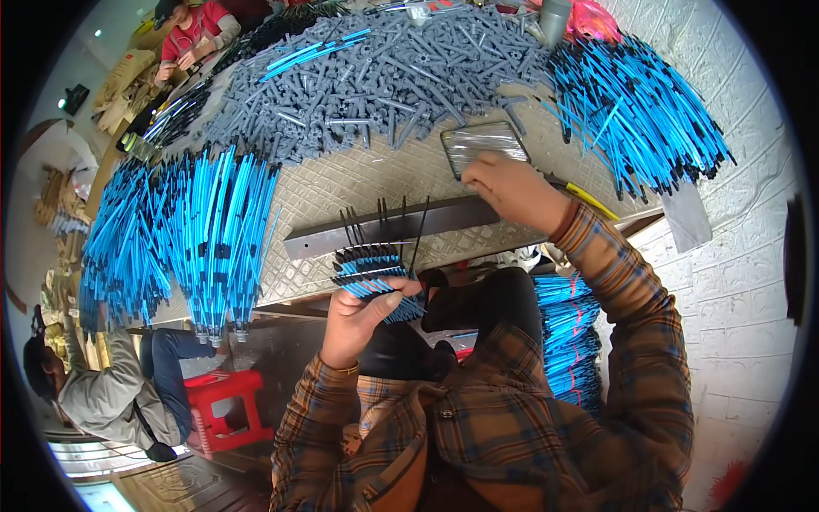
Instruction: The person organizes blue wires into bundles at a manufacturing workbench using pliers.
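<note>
My left hand (357, 322) is closed around a bundle of thin blue-and-black rods (372, 271), held at the table's near edge. The rods lie fanned in a row, and several dark tips stand up beyond them. My right hand (517, 193) reaches to a shallow tray (444, 147) of thin silvery metal pins (485, 139). Its fingers are curled together at the tray's near side; whatever they pinch is too small to make out. Just beside that wrist lies a tool with yellow handles (593, 202).
Grey plastic tubes (367, 85) are heaped across the back. Blue rod piles lie left (213, 230) and right (636, 115). A dark metal bar (320, 241) runs along the near edge. Tied blue bundles (567, 341) stand below. Two people (200, 38) (111, 388) sit at left, one near a red stool (226, 410).
</note>
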The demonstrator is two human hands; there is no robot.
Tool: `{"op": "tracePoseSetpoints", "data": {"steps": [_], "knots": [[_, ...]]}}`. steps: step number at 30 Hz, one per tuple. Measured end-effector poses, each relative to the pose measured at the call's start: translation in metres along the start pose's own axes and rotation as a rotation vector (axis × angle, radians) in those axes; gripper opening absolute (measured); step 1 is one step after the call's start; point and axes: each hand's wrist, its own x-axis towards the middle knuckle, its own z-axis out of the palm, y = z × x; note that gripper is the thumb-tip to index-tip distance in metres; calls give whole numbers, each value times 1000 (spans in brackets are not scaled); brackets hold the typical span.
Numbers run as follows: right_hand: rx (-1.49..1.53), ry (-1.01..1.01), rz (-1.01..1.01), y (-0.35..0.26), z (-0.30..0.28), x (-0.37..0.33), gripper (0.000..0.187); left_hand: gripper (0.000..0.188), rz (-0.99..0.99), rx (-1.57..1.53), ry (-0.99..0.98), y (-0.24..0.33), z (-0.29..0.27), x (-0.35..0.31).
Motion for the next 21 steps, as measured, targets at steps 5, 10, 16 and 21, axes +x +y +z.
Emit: {"op": "tracePoseSetpoints", "data": {"steps": [5, 10, 16, 21], "knots": [[-79, -135, 24, -9, 4, -7, 15, 18, 9, 16, 13, -2, -1, 0], [-78, -122, -19, -10, 8, -3, 18, 17, 8, 28, 45, -2, 1, 0], [-88, -126, 0, -10, 11, 0, 19, 18, 5, 1, 18, -1, -2, 1], [-99, -131, 8, -11, 8, -1, 19, 18, -10, -5, 6, -1, -3, 1]]}}
